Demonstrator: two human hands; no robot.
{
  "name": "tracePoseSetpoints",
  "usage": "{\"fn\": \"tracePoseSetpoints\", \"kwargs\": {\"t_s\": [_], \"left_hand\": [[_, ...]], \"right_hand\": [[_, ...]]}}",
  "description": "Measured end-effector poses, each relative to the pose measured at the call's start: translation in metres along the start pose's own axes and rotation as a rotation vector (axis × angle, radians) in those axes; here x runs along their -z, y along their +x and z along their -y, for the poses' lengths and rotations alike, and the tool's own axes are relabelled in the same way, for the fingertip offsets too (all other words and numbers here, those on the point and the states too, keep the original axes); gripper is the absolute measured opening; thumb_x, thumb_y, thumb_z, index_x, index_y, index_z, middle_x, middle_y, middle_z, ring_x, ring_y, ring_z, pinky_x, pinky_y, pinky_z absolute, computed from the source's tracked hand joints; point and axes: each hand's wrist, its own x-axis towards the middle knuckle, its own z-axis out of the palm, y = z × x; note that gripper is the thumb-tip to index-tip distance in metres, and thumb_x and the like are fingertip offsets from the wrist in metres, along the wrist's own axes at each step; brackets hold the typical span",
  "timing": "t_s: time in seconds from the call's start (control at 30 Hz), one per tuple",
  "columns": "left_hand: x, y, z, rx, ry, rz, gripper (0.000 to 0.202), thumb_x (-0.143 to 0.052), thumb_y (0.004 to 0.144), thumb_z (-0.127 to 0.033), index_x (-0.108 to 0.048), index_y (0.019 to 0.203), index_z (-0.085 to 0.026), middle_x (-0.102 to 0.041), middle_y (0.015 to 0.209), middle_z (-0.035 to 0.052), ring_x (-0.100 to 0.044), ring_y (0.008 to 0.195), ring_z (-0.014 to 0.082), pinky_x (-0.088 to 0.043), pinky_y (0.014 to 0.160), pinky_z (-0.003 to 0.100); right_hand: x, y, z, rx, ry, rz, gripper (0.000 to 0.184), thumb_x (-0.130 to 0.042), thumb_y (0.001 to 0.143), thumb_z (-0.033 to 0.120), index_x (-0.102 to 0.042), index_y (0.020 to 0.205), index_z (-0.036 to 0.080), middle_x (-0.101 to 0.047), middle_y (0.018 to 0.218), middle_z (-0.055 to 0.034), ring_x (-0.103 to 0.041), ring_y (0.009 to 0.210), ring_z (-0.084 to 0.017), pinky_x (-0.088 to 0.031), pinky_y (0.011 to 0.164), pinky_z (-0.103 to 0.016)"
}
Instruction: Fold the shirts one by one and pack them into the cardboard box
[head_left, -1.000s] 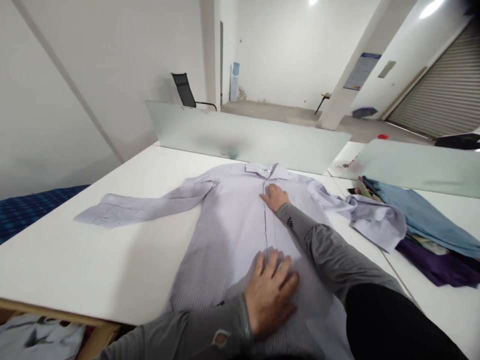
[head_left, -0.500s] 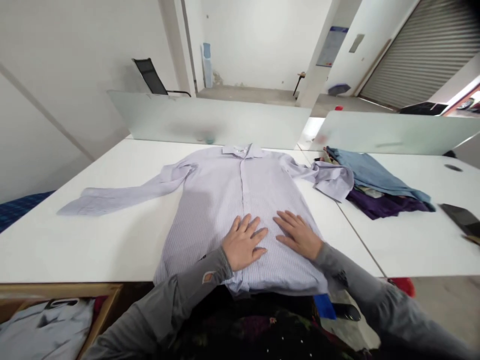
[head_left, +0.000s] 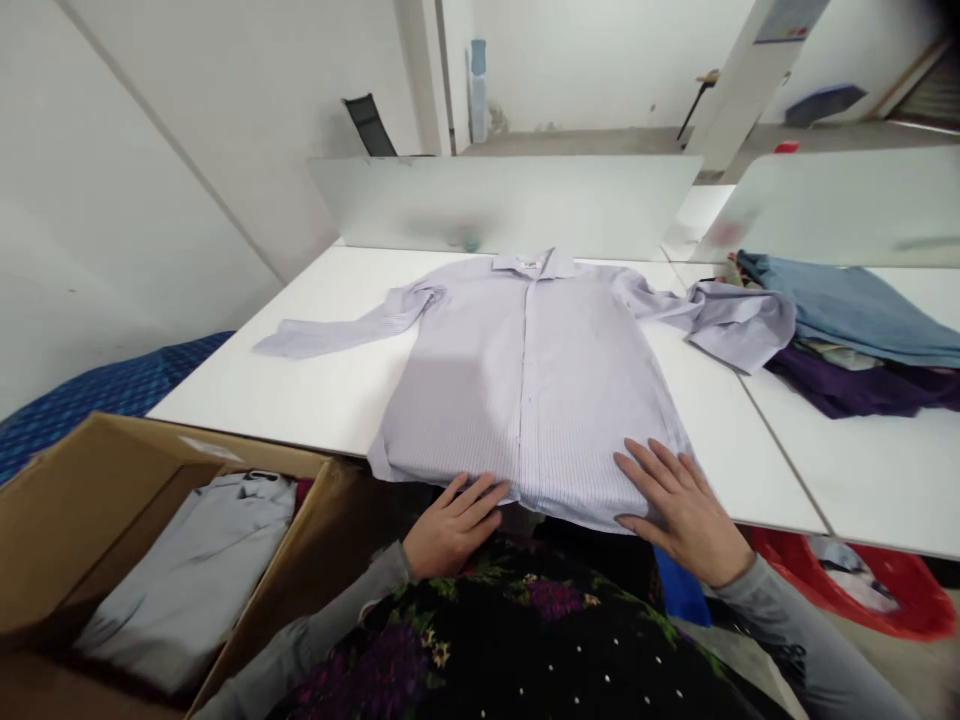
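Observation:
A pale lilac striped button-up shirt point(head_left: 480, 370) lies front up on the white table, its collar at the far side. Its left-hand sleeve stretches out flat, while the other sleeve is bunched and touches a clothes pile. My left hand point(head_left: 452, 528) is at the near hem, left of the button line, fingers stretched out and touching the fabric edge; its thumb is hidden. My right hand point(head_left: 684, 512) rests open on the shirt's lower right corner, fingers extended over the cloth. The hem hangs slightly over the table's front edge.
A cardboard box point(head_left: 97, 450) holding a folded grey garment point(head_left: 195, 580) stands at the lower left. Folded blue and purple clothes point(head_left: 877, 310) lie on the table point(head_left: 757, 460) at right. Below is a red bin point(head_left: 787, 570). A frosted divider point(head_left: 585, 190) borders the far edge.
Both hands have slid from the shirt's lower middle toward the near hem and moved farther apart. The lower part of the shirt looks flatter. The view has turned left and down, showing more of the box.

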Motion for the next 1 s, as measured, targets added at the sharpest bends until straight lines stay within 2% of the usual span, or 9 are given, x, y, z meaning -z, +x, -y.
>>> {"fn": "tracePoseSetpoints", "kwargs": {"t_s": [0.1,0.23,0.37,0.47,0.6,0.7,0.77,0.9,1.0], "left_hand": [[-0.008,-0.039,-0.002,0.135,-0.004,-0.243,0.03,-0.044,0.09,-0.013,-0.055,0.118,-0.018,-0.06,0.127,0.0109,-0.043,0.132,0.0254,-0.042,0.105,0.046],[0.002,-0.057,0.015,0.723,0.138,-0.613,0.029,-0.061,0.085,-0.022,-0.054,0.112,-0.017,-0.062,0.108,0.0128,-0.058,0.111,0.0253,-0.049,0.096,0.042],[0.017,-0.055,0.044,1.08,0.186,-0.657,0.038,-0.06,0.084,-0.034,-0.051,0.114,-0.013,-0.059,0.104,0.015,-0.061,0.097,0.0269,-0.052,0.085,0.043],[0.016,-0.061,0.059,1.119,0.102,-0.644,0.024,-0.046,0.087,-0.023,-0.053,0.108,-0.015,-0.062,0.096,0.0112,-0.064,0.087,0.023,-0.053,0.08,0.037],[0.021,-0.073,0.066,1.165,0.069,-0.627,0.024,-0.04,0.084,-0.018,-0.053,0.105,-0.017,-0.065,0.094,0.0094,-0.065,0.088,0.0223,-0.053,0.079,0.036],[0.043,-0.077,0.079,1.162,0.105,-0.553,0.021,-0.04,0.088,-0.023,-0.053,0.104,-0.018,-0.064,0.097,0.01,-0.065,0.09,0.0229,-0.053,0.08,0.037],[0.063,-0.074,0.095,1.138,0.125,-0.489,0.021,-0.042,0.089,-0.029,-0.054,0.102,-0.018,-0.063,0.097,0.0096,-0.064,0.087,0.0224,-0.053,0.079,0.037],[0.092,-0.05,0.128,1.047,0.088,-0.368,0.026,-0.045,0.089,-0.041,-0.056,0.098,-0.019,-0.061,0.094,0.0075,-0.063,0.084,0.0216,-0.054,0.072,0.035],[0.095,-0.005,0.139,0.844,0.012,-0.323,0.026,-0.046,0.09,-0.04,-0.056,0.101,-0.019,-0.061,0.101,0.0074,-0.061,0.095,0.0223,-0.053,0.081,0.037]], "right_hand": [[0.001,0.0,0.0,0.027,0.038,-0.016,0.07,-0.05,0.089,0.055,-0.024,0.151,0.033,-0.029,0.155,-0.0036,-0.023,0.142,-0.031,-0.024,0.111,-0.057],[0.01,0.011,0.016,0.083,0.095,-0.046,0.062,-0.044,0.094,0.049,-0.023,0.151,0.035,-0.029,0.155,-0.0032,-0.026,0.142,-0.03,-0.025,0.11,-0.058],[0.015,0.032,0.047,0.204,0.108,-0.054,0.062,-0.044,0.094,0.045,-0.02,0.151,0.037,-0.023,0.158,-0.0008,-0.018,0.145,-0.03,-0.021,0.112,-0.06],[0.013,0.046,0.062,0.315,0.154,0.062,0.063,-0.048,0.093,0.042,-0.022,0.15,0.038,-0.023,0.157,-0.0003,-0.018,0.144,-0.029,-0.021,0.112,-0.061],[0.023,0.07,0.057,0.401,0.257,0.224,0.06,-0.052,0.091,0.044,-0.035,0.147,0.035,-0.038,0.151,-0.0034,-0.034,0.139,-0.028,-0.035,0.109,-0.054],[0.042,0.11,0.05,0.457,0.332,0.208,0.053,-0.047,0.093,0.048,-0.044,0.143,0.031,-0.048,0.144,-0.0051,-0.045,0.131,-0.023,-0.043,0.107,-0.041],[0.048,0.145,0.05,0.461,0.354,0.13,0.054,-0.044,0.094,0.049,-0.042,0.144,0.029,-0.046,0.146,-0.006,-0.044,0.132,-0.023,-0.041,0.108,-0.041],[0.024,0.196,0.057,0.366,0.269,0.126,0.062,-0.049,0.091,0.052,-0.036,0.147,0.029,-0.033,0.153,-0.01,-0.031,0.139,-0.033,-0.028,0.108,-0.062],[-0.008,0.204,0.061,0.336,0.261,0.159,0.06,-0.047,0.091,0.052,-0.04,0.145,0.028,-0.033,0.153,-0.0114,-0.025,0.141,-0.035,-0.016,0.109,-0.067]]}}
